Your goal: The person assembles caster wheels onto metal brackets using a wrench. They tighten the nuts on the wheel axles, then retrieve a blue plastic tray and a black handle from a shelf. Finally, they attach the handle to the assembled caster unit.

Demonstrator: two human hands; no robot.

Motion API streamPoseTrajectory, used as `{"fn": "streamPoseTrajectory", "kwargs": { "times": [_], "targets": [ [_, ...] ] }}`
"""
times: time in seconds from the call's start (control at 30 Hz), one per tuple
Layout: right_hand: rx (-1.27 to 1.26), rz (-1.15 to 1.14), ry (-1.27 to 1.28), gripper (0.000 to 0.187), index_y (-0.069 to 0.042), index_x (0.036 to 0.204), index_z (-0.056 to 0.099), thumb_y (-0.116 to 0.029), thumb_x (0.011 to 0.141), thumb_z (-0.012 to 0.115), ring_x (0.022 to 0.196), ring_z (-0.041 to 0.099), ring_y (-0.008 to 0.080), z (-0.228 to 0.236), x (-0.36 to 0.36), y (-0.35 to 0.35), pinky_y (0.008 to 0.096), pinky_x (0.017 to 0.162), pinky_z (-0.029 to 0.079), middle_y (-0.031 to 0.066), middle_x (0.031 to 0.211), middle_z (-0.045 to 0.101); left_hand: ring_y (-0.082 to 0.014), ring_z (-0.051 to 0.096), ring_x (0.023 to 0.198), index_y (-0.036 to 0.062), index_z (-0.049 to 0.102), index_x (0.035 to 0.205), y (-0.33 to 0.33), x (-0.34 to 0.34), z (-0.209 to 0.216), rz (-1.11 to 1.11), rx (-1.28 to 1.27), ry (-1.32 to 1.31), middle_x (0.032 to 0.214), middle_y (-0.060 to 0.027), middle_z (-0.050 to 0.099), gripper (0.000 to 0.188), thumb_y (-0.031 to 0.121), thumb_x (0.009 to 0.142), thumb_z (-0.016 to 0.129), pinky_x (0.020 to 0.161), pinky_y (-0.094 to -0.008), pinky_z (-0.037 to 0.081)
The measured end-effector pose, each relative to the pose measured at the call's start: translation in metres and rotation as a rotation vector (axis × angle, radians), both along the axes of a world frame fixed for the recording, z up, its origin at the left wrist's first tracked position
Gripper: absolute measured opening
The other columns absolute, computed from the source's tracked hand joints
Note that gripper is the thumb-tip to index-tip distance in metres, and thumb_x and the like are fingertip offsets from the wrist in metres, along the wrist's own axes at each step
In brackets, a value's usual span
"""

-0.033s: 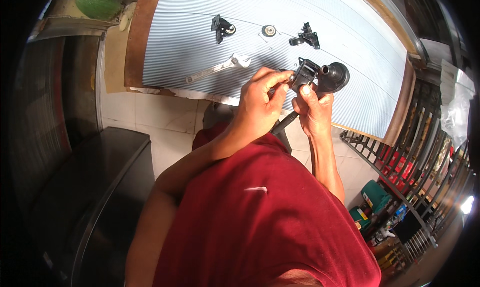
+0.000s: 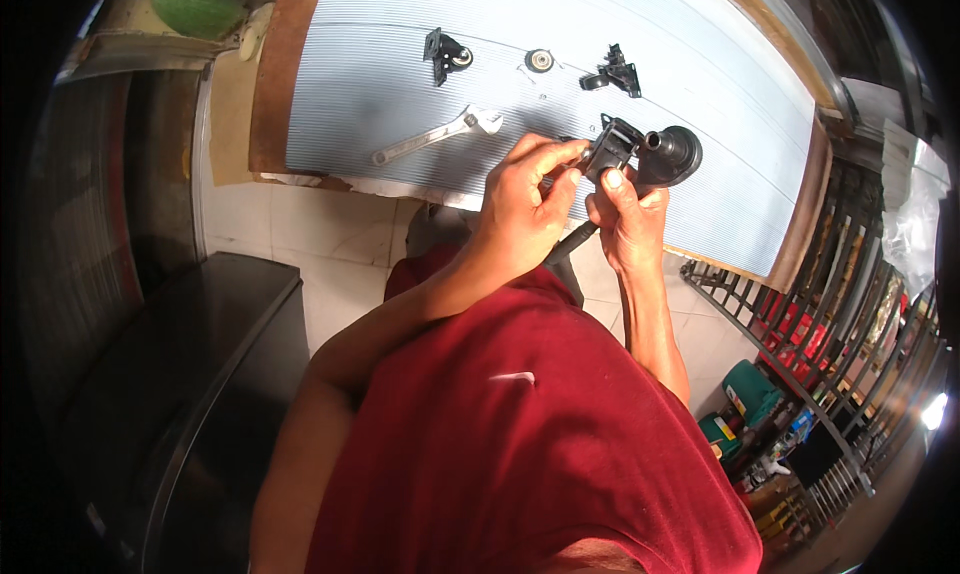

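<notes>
black caster wheel [image 2: 650, 154] apparently gripped by both hands.

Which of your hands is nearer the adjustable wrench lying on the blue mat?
Left. The left hand is just right of the adjustable wrench, apart from its jaw end, gripping the black caster assembly. The right hand is farther right, under that assembly.

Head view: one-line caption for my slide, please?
Both hands, left hand and right hand, hold a black caster wheel above a ribbed sheet; wrench lies nearby.
</notes>
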State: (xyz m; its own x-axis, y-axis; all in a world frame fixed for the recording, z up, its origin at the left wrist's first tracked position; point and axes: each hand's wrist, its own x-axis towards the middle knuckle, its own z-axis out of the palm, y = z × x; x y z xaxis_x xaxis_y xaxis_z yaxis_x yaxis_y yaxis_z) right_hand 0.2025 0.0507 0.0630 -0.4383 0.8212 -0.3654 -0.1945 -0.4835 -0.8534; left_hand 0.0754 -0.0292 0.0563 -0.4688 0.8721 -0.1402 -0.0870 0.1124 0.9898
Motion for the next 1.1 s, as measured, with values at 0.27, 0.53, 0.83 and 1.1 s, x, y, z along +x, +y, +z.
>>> {"fn": "streamPoseTrajectory", "kwargs": {
  "times": [0.27, 0.53, 0.83, 1.1],
  "targets": [
    [-0.068, 0.094, -0.016, 0.035, 0.001, 0.112, 0.056, -0.018, 0.087, 0.072, 0.048, 0.037, 0.0034, -0.022, 0.04, 0.001, 0.0202, 0.044, 0.033, 0.0224, 0.093, 0.067, -0.0143, 0.06, 0.085, 0.0103, 0.046, 0.142, -0.074, 0.009, -0.057, 0.024, -0.226, -1.049, 0.098, -0.0046, 0.056, 0.046, 0.002, 0.098, 0.055, 0.085, -0.0386, 0.056],
    [-0.257, 0.079, 0.244, 0.049, 0.005, 0.118, 0.053, -0.025, 0.086, 0.075, 0.05, 0.041, 0.0036, -0.038, 0.076, -0.01, 0.02, 0.047, 0.038, 0.0224, 0.095, 0.062, -0.0178, 0.069, 0.086, -0.0019, 0.056, 0.128, -0.105, -0.034, -0.061, -0.281, -0.353, -0.523, 0.099, -0.01, 0.063, 0.046, 0.003, 0.085, 0.073, 0.082, -0.0296, 0.056],
    [-0.221, 0.163, 0.283, 0.045, 0.004, 0.121, 0.053, -0.021, 0.089, 0.071, 0.051, 0.043, 0.0038, -0.035, 0.081, -0.002, 0.0202, 0.05, 0.042, 0.025, 0.098, 0.062, -0.0185, 0.063, 0.099, 0.0021, 0.071, 0.107, -0.12, -0.059, -0.07, -0.599, -0.727, -0.198, 0.106, -0.0123, 0.07, 0.041, 0.04, 0.093, 0.065, 0.088, -0.0326, 0.049],
    [-0.163, 0.194, 0.258, 0.04, 0.006, 0.117, 0.055, -0.02, 0.09, 0.07, 0.052, 0.044, 0.0035, -0.034, 0.074, -0.008, 0.0202, 0.049, 0.042, 0.0232, 0.094, 0.064, -0.038, 0.045, 0.132, 0.0168, 0.072, 0.115, -0.117, -0.06, -0.088, -0.919, -0.494, 0.387, 0.122, -0.0145, 0.065, 0.051, 0.056, 0.097, 0.044, 0.109, -0.0444, 0.037]
  ]
}}
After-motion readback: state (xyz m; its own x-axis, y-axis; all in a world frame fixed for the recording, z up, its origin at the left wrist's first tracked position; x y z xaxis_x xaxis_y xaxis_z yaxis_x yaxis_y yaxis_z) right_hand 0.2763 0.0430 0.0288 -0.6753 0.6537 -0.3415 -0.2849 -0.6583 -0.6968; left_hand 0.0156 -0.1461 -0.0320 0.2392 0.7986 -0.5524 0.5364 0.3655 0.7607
